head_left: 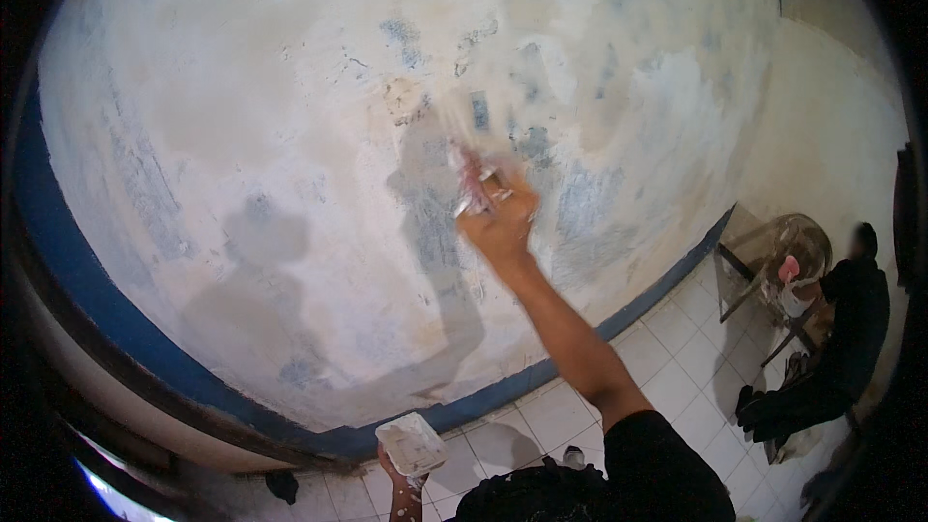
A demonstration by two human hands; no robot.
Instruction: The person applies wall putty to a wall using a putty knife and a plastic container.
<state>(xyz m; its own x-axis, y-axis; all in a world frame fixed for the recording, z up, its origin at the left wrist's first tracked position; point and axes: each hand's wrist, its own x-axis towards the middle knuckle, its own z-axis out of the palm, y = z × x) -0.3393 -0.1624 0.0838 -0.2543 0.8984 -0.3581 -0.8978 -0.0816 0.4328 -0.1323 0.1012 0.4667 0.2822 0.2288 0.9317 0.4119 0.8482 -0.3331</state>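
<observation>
My right hand (505, 227) is raised against the patchy wall (338, 87), closed round a pink putty scraper (471, 177) smeared with white. Motion blurs the tool, and its edge is hard to make out. White paste also marks the fingers. Low down, beside the foot of the wall, my left hand (389, 464) grips a shallow white rectangular tub (414, 435). A whitish coating lines the inside of this tub, and white splashes dot the wrist below it.
Blue paint bands the wall's lower edge (522, 385), above white floor tiles (677, 338). At the right, a person in dark clothes (855, 338) holds a pale container (800, 298) with a pink item (789, 269), next to a round-backed chair (812, 232). My shadow falls across the wall.
</observation>
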